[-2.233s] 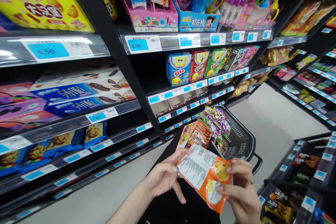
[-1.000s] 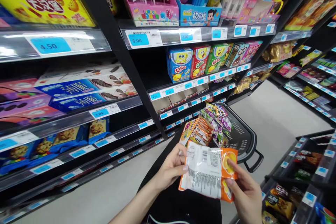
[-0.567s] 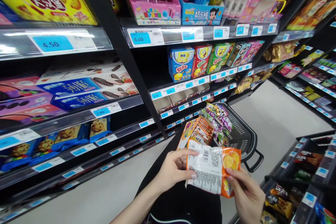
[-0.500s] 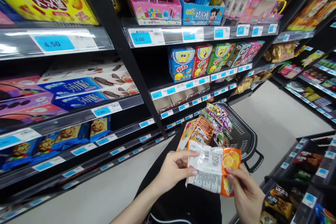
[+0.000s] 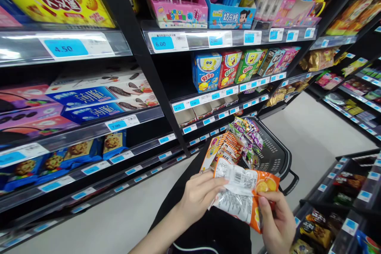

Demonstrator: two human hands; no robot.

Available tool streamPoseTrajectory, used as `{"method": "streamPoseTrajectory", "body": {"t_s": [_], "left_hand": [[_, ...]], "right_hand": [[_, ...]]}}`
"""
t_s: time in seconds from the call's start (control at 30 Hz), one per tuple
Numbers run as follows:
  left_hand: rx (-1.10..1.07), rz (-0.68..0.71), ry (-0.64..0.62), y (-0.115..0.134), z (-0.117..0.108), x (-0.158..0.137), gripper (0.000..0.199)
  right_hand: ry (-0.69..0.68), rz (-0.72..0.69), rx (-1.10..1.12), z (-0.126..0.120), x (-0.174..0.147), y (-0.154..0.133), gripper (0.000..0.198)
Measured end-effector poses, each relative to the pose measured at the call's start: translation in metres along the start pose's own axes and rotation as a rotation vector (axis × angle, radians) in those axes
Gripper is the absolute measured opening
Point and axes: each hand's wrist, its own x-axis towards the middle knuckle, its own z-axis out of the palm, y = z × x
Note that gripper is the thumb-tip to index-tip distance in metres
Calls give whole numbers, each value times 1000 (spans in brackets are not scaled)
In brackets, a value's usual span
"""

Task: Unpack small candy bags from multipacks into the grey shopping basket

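Note:
A white and orange candy bag (image 5: pixel 238 190) with orange slices printed on it is between my hands, its printed back facing up. My right hand (image 5: pixel 276 216) pinches the bag's orange end, thumb on top. At the other end, the fingers of my left hand (image 5: pixel 199 194) are bent together over the bag's edge and printed face; the thumb is mostly hidden. Just beyond the bag stands a black shopping basket (image 5: pixel 286 162) on the floor. Orange-striped snack packets (image 5: pixel 229 147) and small purple and green wrapped packets (image 5: pixel 245 131) lie in it.
Shelves along the left and front hold cookie boxes (image 5: pixel 86 97), blue cookie packets (image 5: pixel 114 143) and cartoon snack boxes (image 5: pixel 207 72). Price tags (image 5: pixel 162 43) line the shelf edges. A low rack (image 5: pixel 336 202) with snack packets stands at the right. Pale floor (image 5: pixel 309 123) runs between the shelves.
My left fingers have closed further over the bag and shifted slightly toward its middle. The bag has tilted, its orange end creasing, while my right hand has moved slightly.

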Motion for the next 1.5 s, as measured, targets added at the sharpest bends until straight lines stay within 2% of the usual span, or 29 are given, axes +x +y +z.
{"method": "streamPoseTrajectory", "body": {"t_s": [0.1, 0.27, 0.37, 0.43, 0.57, 0.67, 0.73, 0.8, 0.9, 1.0, 1.07, 1.13, 1.2, 1.27, 1.4, 1.5], "left_hand": [[56, -2, -11, 0, -3, 2, 22], [233, 116, -50, -3, -9, 8, 22], [189, 84, -45, -2, -7, 11, 23], [66, -32, -51, -2, -4, 12, 28], [-124, -378, -122, -3, 1, 10, 35], [-211, -599, -200, -5, 1, 6, 34], [-243, -666, -278, -7, -1, 3, 29], [-256, -625, -369, -12, -6, 1, 26], [-246, -481, -469, -19, -12, -1, 26], [-210, -421, -432, -23, -13, -4, 24], [-227, -483, -382, -24, -10, -9, 18], [-350, -615, -368, -23, -7, -17, 18], [-502, -735, -360, -21, -4, -25, 25], [-539, -772, -320, -19, -1, -32, 29], [-312, -612, -240, -13, -1, -36, 24], [-146, -435, -205, -8, -4, -29, 20]], "right_hand": [[-29, 69, 51, 5, 5, -6, 9], [-76, 180, 106, 13, 16, -7, 19], [-75, 283, 175, 16, 17, -7, 29], [-83, 356, 230, 17, 16, -8, 33], [-95, 435, 280, 17, 14, -8, 39], [-128, 391, 219, 14, 15, -5, 40], [-183, 308, 145, 10, 18, -2, 39], [-265, 201, 77, 4, 22, -1, 36], [-378, 40, 22, -1, 27, -2, 32], [-344, -57, 5, 1, 27, -3, 30], [-252, -36, 8, 5, 22, 0, 30], [-167, 32, 34, 8, 16, 5, 31], [-145, 75, 60, 8, 10, 11, 31], [-178, 39, 58, 6, 7, 16, 31], [-217, -79, 9, 0, 5, 20, 22], [-231, 43, 20, -2, 5, 19, 19]]}}
